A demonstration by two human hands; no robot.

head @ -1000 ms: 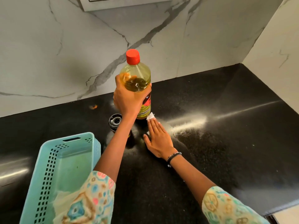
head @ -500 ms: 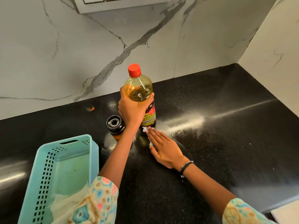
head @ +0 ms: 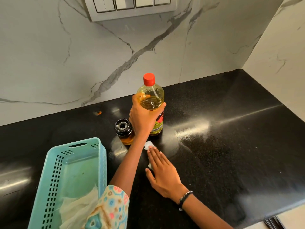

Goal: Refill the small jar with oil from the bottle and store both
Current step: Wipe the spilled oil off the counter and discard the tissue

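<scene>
The oil bottle (head: 151, 98), clear plastic with a red cap and yellow oil, stands upright on the black counter (head: 231, 146) near the marble wall. My left hand (head: 142, 119) is wrapped around its middle. Just left of it stands the small jar (head: 124, 132), with a black lid and amber oil inside. My right hand (head: 162, 172) lies flat on the counter in front of the bottle, pressing down a white tissue (head: 148, 145) that sticks out past my fingertips.
A light blue perforated basket (head: 49, 179) sits at the front left with a crumpled cloth (head: 77, 207) inside. A switch panel (head: 132, 7) is on the marble wall above. The counter runs right into a wall corner.
The bottle has come down from slightly above the counter and now stands on it. My right hand has slid the tissue back toward me, away from the bottle's base.
</scene>
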